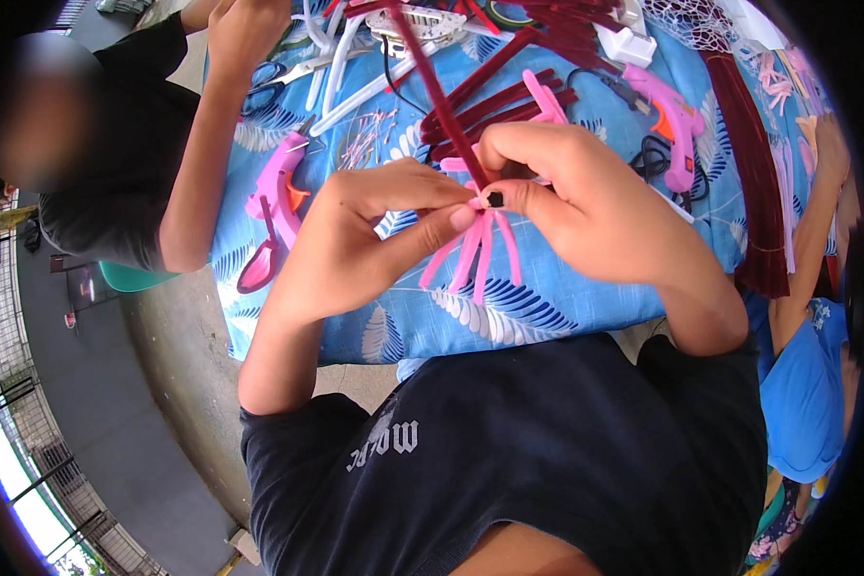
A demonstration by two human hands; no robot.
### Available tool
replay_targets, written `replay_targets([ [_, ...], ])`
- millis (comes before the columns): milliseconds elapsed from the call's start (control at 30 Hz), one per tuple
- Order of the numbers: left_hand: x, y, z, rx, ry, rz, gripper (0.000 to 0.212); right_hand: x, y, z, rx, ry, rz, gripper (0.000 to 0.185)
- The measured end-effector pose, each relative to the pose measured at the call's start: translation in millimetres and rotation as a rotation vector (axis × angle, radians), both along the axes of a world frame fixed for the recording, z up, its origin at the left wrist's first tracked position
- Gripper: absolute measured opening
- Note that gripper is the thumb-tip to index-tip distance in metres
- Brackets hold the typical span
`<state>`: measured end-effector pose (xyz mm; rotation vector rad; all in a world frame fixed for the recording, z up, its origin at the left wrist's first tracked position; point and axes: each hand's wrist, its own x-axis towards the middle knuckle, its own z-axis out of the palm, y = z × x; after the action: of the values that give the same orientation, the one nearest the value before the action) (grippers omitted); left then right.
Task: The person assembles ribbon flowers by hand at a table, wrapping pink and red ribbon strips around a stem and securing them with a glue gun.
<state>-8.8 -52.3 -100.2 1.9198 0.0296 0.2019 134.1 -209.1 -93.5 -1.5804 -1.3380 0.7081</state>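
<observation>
Between my two hands is a bunch of pink pipe cleaners (481,259), its strands fanned out below my fingertips. My left hand (381,237) pinches the top of the bunch between thumb and forefinger. From the other side, my right hand (569,194) grips the same spot, and its thumbnail carries a dark mark. A long dark red pipe cleaner (439,93) rises from where the fingertips meet and slants up to the left. The exact join is hidden by my fingers. Just beyond my right hand lie folded pink pipe cleaners (545,101).
A pink glue gun (282,180) and a pink spoon-shaped piece (259,265) lie left; another glue gun (680,122) lies right. Scissors (309,68), white pipe cleaners (374,90) and dark red bundles (500,108) cover the blue cloth (518,309). People sit at both sides.
</observation>
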Motion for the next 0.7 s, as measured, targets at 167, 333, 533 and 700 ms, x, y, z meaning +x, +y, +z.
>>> replay_targets([
  [167, -0.9, 3.5, 9.8, 0.046, 0.046, 0.082, 0.010, 7.0, -0.1, -4.6, -0.106, 0.180, 0.035, 0.008],
  [333, -4.8, -0.2, 11.8, 0.012, 0.142, 0.065, 0.011, 8.0, 2.2, -10.0, -0.017, 0.234, 0.081, 0.004],
  [533, -3.3, 1.2, 9.7, 0.052, 0.062, -0.013, 0.010, 11.2, 3.7, -10.2, 0.006, 0.396, 0.147, 0.003],
  [700, -4.1, -2.0, 15.3, -0.196, 0.214, 0.039, 0.009, 13.9, 4.3, -14.3, 0.104, 0.306, 0.179, 0.005],
])
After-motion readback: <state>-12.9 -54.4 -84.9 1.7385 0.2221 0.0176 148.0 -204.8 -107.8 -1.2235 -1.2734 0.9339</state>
